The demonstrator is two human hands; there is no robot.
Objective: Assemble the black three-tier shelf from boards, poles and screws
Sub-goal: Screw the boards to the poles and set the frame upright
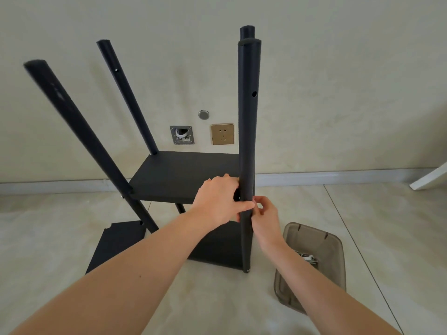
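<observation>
Holding the near right pole [246,141], which runs straight up from the floor, my left hand [217,199] wraps it where the middle board [179,177] meets it. Right hand [264,213] pinches something tiny at that joint, probably a screw, can't tell. Brown tray [333,240] sits just right, nothing blocking.

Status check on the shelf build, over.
Left hand grips near right pole at middle board. Right hand pinches at the pole's side, item hidden. Four poles up, top board not on. Brown bin beside, nothing blocking.
</observation>
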